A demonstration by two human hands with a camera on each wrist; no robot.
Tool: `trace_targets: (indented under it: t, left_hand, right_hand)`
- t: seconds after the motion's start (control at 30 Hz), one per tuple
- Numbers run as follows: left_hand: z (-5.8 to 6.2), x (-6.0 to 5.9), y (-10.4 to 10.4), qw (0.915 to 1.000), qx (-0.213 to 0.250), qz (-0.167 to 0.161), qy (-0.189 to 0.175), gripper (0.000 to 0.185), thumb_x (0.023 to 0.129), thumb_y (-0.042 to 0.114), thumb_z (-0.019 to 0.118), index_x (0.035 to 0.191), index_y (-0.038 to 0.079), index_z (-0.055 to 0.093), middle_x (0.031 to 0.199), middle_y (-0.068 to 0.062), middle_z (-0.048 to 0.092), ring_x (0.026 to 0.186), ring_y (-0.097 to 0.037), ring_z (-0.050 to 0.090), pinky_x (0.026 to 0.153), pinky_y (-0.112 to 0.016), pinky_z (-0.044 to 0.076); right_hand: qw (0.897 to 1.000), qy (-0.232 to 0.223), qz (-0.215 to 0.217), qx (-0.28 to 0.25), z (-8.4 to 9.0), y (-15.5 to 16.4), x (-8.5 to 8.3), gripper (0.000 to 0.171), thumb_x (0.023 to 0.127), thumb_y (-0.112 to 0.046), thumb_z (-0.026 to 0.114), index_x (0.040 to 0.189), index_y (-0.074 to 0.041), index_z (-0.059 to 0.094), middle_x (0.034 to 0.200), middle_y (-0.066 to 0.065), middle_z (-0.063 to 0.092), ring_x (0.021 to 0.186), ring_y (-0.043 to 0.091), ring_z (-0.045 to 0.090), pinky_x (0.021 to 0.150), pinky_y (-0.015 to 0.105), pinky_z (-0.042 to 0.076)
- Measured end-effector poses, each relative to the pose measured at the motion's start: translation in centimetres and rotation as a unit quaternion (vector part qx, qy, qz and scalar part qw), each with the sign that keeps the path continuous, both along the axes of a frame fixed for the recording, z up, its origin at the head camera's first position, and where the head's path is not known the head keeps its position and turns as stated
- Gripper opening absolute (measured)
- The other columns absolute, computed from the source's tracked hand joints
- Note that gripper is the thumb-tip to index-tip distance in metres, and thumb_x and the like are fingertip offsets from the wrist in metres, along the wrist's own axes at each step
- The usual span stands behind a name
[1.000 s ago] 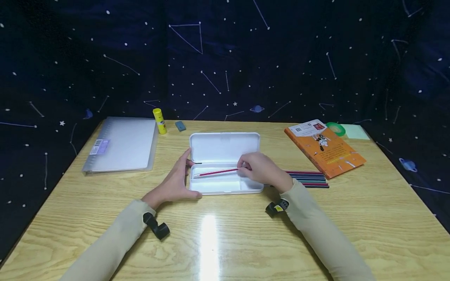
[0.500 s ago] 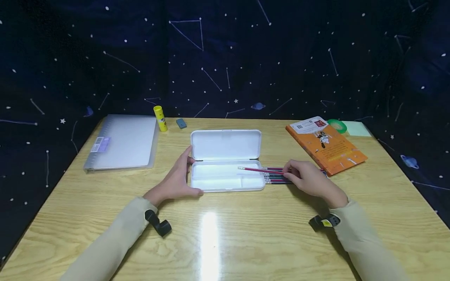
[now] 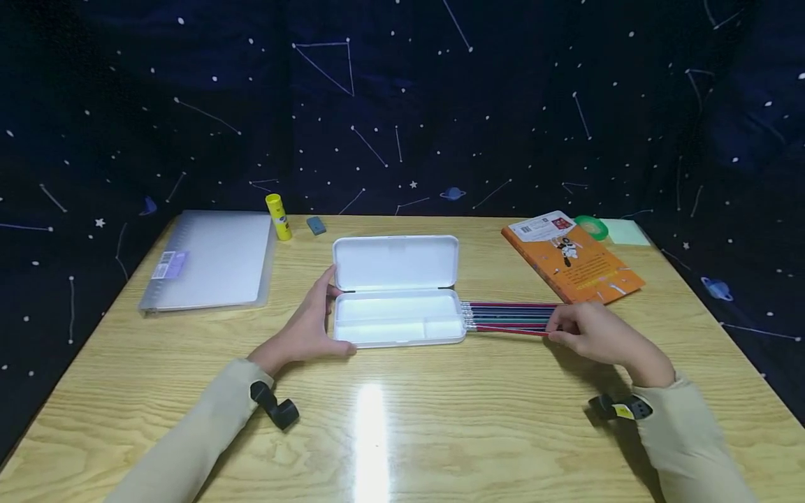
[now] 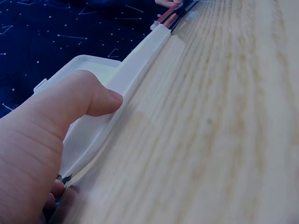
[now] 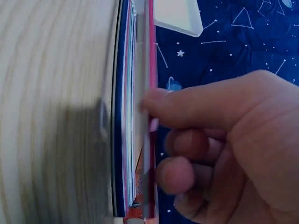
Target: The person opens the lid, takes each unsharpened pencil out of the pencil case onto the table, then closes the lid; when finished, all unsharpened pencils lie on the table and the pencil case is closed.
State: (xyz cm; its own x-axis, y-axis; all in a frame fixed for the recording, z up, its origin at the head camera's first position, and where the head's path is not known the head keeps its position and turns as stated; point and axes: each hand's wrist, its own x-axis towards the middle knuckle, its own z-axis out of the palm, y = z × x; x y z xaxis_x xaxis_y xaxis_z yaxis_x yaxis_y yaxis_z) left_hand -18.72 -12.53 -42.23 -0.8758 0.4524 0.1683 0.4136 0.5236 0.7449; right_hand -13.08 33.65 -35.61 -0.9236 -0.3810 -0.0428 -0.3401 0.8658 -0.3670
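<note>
A white pencil case [image 3: 396,314] lies with its lid raised in the middle of the table, its trays holding nothing. My left hand [image 3: 303,330] grips the case's left end, with the thumb [image 4: 105,100] against the front wall and fingers behind. Right of the case, several dark, red and green pencils [image 3: 506,312] lie side by side, eraser ends toward it. My right hand [image 3: 597,334] pinches a red pencil [image 3: 512,331] between thumb and finger at the row's near side. In the right wrist view this red pencil [image 5: 152,51] is apart from the row.
A clear-covered spiral notebook [image 3: 214,258] is at the left. Behind stand a yellow glue stick [image 3: 279,217] and a blue eraser [image 3: 316,225]. At the right lie an orange book [image 3: 572,258], green tape [image 3: 592,228] and pale green paper [image 3: 627,232].
My right hand has carried the red pencil from above the case's rear compartment rightward to the near side of the pencil row. The left hand keeps its hold on the case.
</note>
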Motion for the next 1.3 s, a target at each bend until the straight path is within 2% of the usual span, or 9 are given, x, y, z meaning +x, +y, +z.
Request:
trace_targets:
  t: [0.17, 0.37, 0.77, 0.97, 1.17, 1.3]
  left_hand:
    - [0.0, -0.1, -0.2, 1.0000, -0.007, 0.001, 0.003, 0.136, 0.054, 0.032, 0.088, 0.155, 0.011, -0.001, 0.125, -0.009, 0.043, 0.102, -0.018, 0.041, 0.084, -0.028, 0.041]
    - [0.2, -0.1, -0.3, 0.9999, -0.010, 0.004, 0.004, 0.136, 0.054, 0.032, 0.088, 0.155, 0.011, -0.001, 0.125, -0.009, 0.044, 0.102, -0.017, 0.042, 0.084, -0.027, 0.041]
    - [0.1, -0.1, -0.4, 1.0000, -0.003, 0.000, 0.005, 0.136, 0.055, 0.033, 0.088, 0.155, 0.009, -0.002, 0.126, -0.011, 0.044, 0.103, -0.019, 0.042, 0.085, -0.030, 0.041]
    - [-0.1, -0.4, -0.4, 1.0000, -0.003, 0.000, 0.004, 0.136, 0.055, 0.033, 0.088, 0.155, 0.012, -0.002, 0.127, -0.009, 0.043, 0.107, -0.018, 0.042, 0.088, -0.031, 0.042]
    - [-0.1, -0.4, -0.4, 1.0000, -0.002, -0.007, 0.004, 0.135, 0.056, 0.032, 0.087, 0.155, 0.011, -0.001, 0.125, -0.009, 0.042, 0.107, -0.018, 0.042, 0.088, -0.030, 0.042]
    - [-0.1, -0.2, -0.2, 0.9999, 0.001, -0.010, 0.007, 0.135, 0.055, 0.031, 0.087, 0.155, 0.011, -0.001, 0.125, -0.010, 0.042, 0.107, -0.019, 0.042, 0.089, -0.031, 0.042]
  right_hand:
    - [0.999, -0.036, 0.030, -0.005, -0.1, 0.4, -0.2, 0.011, 0.085, -0.006, 0.068, 0.080, -0.015, 0.066, 0.059, -0.012, 0.049, 0.052, -0.001, 0.035, 0.050, 0.021, 0.031]
    - [0.998, -0.051, 0.034, -0.004, -0.7, 0.5, -0.7, 0.011, 0.083, -0.006, 0.070, 0.080, -0.015, 0.065, 0.061, -0.011, 0.051, 0.055, 0.000, 0.038, 0.052, 0.021, 0.032]
    - [0.999, -0.030, -0.003, -0.018, -1.3, 0.1, -1.4, 0.016, 0.079, -0.004, 0.072, 0.079, -0.012, 0.059, 0.060, -0.007, 0.043, 0.054, 0.003, 0.036, 0.051, 0.021, 0.030]
    - [0.999, -0.013, 0.006, -0.034, -1.8, 0.0, -1.8, 0.022, 0.078, 0.000, 0.071, 0.080, -0.010, 0.052, 0.063, -0.006, 0.042, 0.055, 0.003, 0.036, 0.051, 0.022, 0.030]
    - [1.000, -0.008, -0.001, -0.029, -1.3, -1.6, -1.9, 0.022, 0.080, 0.000, 0.069, 0.089, -0.006, 0.050, 0.067, -0.003, 0.043, 0.057, 0.006, 0.037, 0.053, 0.022, 0.031]
    - [0.998, -0.010, 0.000, -0.059, -0.9, -3.4, -3.7, 0.023, 0.088, -0.008, 0.064, 0.108, -0.003, 0.054, 0.069, -0.002, 0.045, 0.057, 0.008, 0.039, 0.054, 0.023, 0.033]
